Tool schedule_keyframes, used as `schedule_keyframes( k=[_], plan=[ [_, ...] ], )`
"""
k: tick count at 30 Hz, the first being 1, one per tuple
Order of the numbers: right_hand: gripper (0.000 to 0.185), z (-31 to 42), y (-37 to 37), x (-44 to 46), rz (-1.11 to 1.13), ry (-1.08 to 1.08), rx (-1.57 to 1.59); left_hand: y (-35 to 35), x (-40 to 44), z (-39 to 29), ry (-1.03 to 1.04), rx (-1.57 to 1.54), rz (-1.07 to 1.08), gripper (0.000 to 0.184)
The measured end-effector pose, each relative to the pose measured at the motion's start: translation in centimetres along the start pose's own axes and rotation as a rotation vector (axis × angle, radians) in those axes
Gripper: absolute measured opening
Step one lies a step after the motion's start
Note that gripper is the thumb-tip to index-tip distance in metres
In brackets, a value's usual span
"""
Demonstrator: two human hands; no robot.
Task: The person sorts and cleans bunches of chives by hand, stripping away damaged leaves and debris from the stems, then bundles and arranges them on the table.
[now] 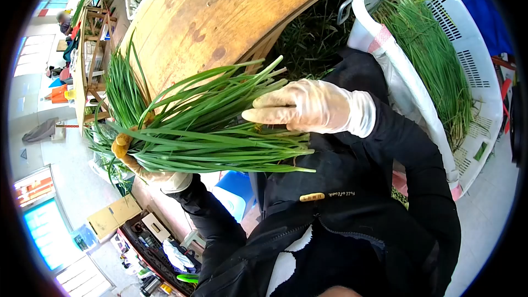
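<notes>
Currently right hand (308,107) has fingers extended over the stem ends, grip unclear; left hand (133,166) curled round the leafy part of the green bundle (220,151). Bundle: long flat blades, paler ends, loosely splayed, held at near edge of tabletop (203,16). White basket (495,110) right of tabletop, more greens (432,66) inside.

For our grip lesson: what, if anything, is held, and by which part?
A bunch of greens: the left hand grips it by the leaves; the right hand is at the stems, its grip unclear.
</notes>
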State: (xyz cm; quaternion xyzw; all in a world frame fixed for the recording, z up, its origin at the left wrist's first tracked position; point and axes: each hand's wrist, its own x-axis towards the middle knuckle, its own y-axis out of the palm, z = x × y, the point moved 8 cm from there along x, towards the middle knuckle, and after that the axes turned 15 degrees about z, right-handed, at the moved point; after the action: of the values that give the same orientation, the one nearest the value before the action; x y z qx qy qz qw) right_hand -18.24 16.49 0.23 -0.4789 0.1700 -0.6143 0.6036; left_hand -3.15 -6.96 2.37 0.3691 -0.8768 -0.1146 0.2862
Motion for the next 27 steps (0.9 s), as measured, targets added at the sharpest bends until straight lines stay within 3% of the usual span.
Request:
schedule_keyframes(
  k=[2,4,7,9,10,11,17,19,21,23,26,27],
  plan=[
    [0.055,1.2,0.4,0.3,-0.084,0.056,-0.465,0.6,-0.4,-1.4,0.144,0.27,-0.072,0.036],
    [0.05,2.0,0.8,2.6,-0.132,-0.045,-0.487,1.9,0.3,-2.4,0.179,0.377,-0.011,0.035],
    [0.039,2.7,0.6,2.5,-0.113,-0.081,-0.508,1.5,0.5,0.4,0.086,-0.065,0.048,0.034],
    [0.032,3.7,-0.6,2.1,-0.301,-0.202,-0.385,2.0,0.1,-1.0,0.267,0.299,0.123,0.033],
    [0.028,3.6,-0.8,1.8,-0.327,-0.193,-0.321,2.1,0.5,-1.0,0.193,0.222,0.155,0.032],
    [0.025,3.6,-1.1,1.2,-0.353,-0.185,-0.255,2.9,1.5,-0.6,0.084,-0.09,0.304,0.03],
    [0.018,1.3,-0.1,0.4,-0.023,-0.026,-0.03,1.9,0.8,-2.0,0.144,0.124,0.049,0.021],
    [0.003,-0.6,-1.3,-1.6,-0.363,-0.046,0.389,1.5,1.6,-2.5,0.098,0.08,0.167,0.021],
    [0.01,-3.4,0.7,-4.0,-0.416,0.18,1.397,0.3,0.8,-3.1,0.113,0.109,0.01,0.023],
    [0.017,-3.7,0.0,-5.6,-0.278,0.254,1.291,0.2,0.1,-4.3,0.283,0.398,-0.019,0.023],
    [0.031,-4.7,-0.6,-8.3,-0.708,0.203,1.046,-1.8,0.4,-3.9,0.164,0.191,-0.082,0.024],
    [0.03,-5.4,-1.0,-10.2,-0.778,0.288,1.043,-2.3,0.4,-4.1,0.162,0.193,-0.083,0.024]
  ],
)
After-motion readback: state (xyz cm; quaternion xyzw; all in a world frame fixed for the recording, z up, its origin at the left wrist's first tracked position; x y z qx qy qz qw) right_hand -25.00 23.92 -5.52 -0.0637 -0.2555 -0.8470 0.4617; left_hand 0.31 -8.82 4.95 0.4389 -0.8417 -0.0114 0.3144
